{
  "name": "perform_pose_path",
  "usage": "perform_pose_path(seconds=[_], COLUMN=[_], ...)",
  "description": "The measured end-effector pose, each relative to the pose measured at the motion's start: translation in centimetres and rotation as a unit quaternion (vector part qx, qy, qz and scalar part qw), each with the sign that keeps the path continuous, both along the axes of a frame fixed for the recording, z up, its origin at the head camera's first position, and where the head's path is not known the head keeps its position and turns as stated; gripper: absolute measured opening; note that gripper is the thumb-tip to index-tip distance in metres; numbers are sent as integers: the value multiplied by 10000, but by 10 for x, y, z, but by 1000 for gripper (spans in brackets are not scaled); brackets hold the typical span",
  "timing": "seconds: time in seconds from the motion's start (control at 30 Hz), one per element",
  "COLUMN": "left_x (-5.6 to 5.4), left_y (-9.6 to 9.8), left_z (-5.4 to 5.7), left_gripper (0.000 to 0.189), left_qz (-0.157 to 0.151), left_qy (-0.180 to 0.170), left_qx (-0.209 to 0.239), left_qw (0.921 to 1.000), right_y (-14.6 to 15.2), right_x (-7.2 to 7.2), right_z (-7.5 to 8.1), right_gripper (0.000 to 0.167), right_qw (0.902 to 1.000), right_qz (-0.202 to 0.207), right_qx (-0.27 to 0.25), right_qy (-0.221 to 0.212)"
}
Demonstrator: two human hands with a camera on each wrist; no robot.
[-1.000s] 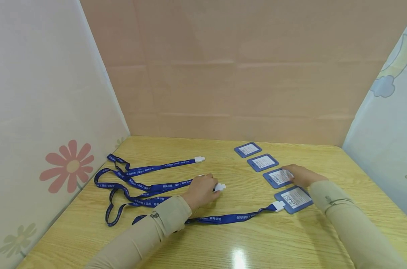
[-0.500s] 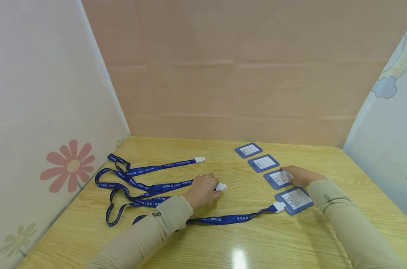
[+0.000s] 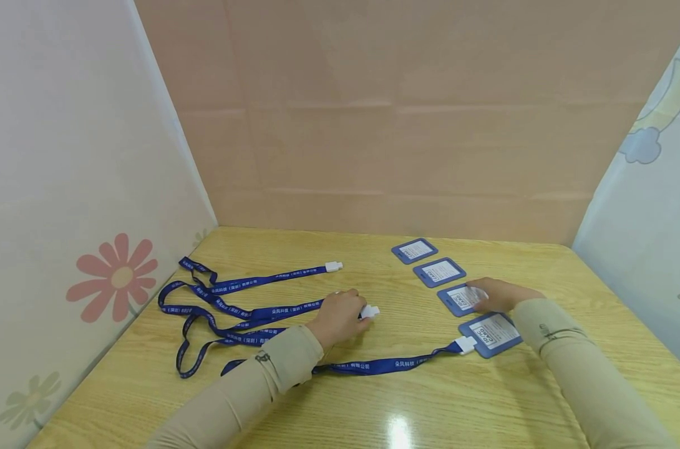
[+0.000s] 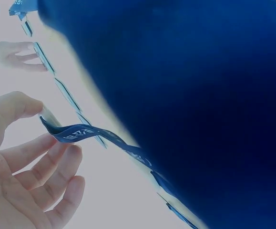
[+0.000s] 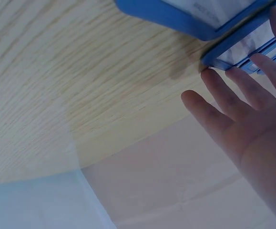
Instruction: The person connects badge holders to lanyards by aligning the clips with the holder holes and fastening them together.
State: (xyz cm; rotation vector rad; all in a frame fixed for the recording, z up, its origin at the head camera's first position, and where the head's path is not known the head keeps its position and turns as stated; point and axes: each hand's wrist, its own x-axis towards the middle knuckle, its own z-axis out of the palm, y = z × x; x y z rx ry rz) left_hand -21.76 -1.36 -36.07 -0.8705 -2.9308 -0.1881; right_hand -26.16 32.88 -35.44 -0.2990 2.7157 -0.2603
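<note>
My left hand (image 3: 338, 315) pinches a blue printed lanyard (image 4: 80, 132) close to its white plastic clip (image 3: 369, 311), which sticks out past the fingers. In the left wrist view the thumb and index finger meet at the strap's end, other fingers loosely bent. My right hand (image 3: 493, 295) grips a blue-framed badge holder (image 3: 456, 299) at its right end, flat on the table or nearly so. Seen by the right wrist, fingertips (image 5: 209, 71) touch that holder's edge while the thumb lies over its face. Just nearer, another badge holder (image 3: 491, 335) meets a lanyard's white clip (image 3: 466, 343).
Two more badge holders, one upper (image 3: 415, 250) and one lower (image 3: 439, 272), lie behind in a slanting row. Several tangled lanyards (image 3: 228, 305) spread over the left of the wooden table (image 3: 430, 405). Fabric-like walls (image 3: 396, 125) stand at the back and both sides.
The badge holder under my right hand has slid slightly left, towards the left hand's clip, with the right fingers following. My left hand has stayed almost still.
</note>
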Motion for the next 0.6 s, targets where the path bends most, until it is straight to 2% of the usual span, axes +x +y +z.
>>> perform_pose_path(seconds=[0.23,0.6], left_x=[1,0], left_y=[1,4], left_z=[0,-2], left_gripper=[28,27], left_qz=[7,-58], left_qy=[-147,1], left_qx=[34,83], left_qw=[9999,9999], right_y=[0,-3], right_x=[1,1], right_z=[0,1], right_gripper=[64,62], right_qw=[10000,10000], right_qz=[30,63], right_qx=[40,37], right_qy=[24,23])
